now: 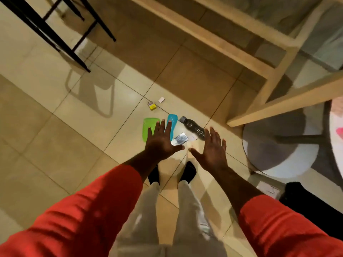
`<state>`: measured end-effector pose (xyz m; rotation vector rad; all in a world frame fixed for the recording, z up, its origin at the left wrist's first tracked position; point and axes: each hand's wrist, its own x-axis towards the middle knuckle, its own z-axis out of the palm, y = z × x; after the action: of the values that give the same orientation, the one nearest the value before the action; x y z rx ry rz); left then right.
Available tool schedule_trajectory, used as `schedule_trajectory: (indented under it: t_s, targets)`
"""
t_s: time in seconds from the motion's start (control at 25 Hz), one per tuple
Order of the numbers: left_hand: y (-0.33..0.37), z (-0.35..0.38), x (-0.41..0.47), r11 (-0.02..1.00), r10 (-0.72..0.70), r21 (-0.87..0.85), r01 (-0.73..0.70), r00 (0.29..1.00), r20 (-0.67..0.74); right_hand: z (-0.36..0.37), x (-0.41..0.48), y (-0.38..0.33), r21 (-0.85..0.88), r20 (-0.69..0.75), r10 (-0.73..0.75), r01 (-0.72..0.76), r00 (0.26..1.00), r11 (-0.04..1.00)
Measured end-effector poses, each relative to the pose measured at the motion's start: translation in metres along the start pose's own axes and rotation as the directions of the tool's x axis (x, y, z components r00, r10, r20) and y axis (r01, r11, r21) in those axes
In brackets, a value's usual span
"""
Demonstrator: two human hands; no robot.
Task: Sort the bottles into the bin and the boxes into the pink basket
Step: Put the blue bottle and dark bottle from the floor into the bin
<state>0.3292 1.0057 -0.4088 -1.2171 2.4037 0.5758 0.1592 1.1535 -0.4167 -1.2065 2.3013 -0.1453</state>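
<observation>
Nearest us, our left hand (161, 143) and right hand (213, 149) are spread and empty, fingers straight, gripping nothing. We judge they are poised to stoop and choose. Just past them at twelve o'clock lies a silver box (179, 139). A green container (148, 125) lies at eleven, a blue bottle (173, 120) beside it and a dark bottle (193, 127) at one, all unsorted on the floor. Farther at twelve sit a yellow box (153, 107) and a white box (161, 99). At three, a pink shape (339, 131) may be the basket; we cannot identify the bin.
</observation>
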Motion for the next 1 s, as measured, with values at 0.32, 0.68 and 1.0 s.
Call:
schedule_trajectory:
  t_s: [0.32,0.68,1.0]
  targets:
    - [-0.036,0.182,0.143,0.989,-0.115,-0.082,0.121,0.991,0.072,0.171,0.144,0.064,0.054,0.053,-0.111,0.108,0.992,0.993]
    - [-0.107,0.386,0.276,0.994,-0.082,-0.055,0.09,0.989,0.126,0.374,0.277,0.148,-0.076,0.075,-0.155,0.161,0.985,0.984]
    - [-0.123,0.456,0.349,0.931,-0.28,-0.224,0.287,0.958,0.065,0.442,0.335,0.178,-0.11,0.016,0.036,-0.034,0.999,0.993]
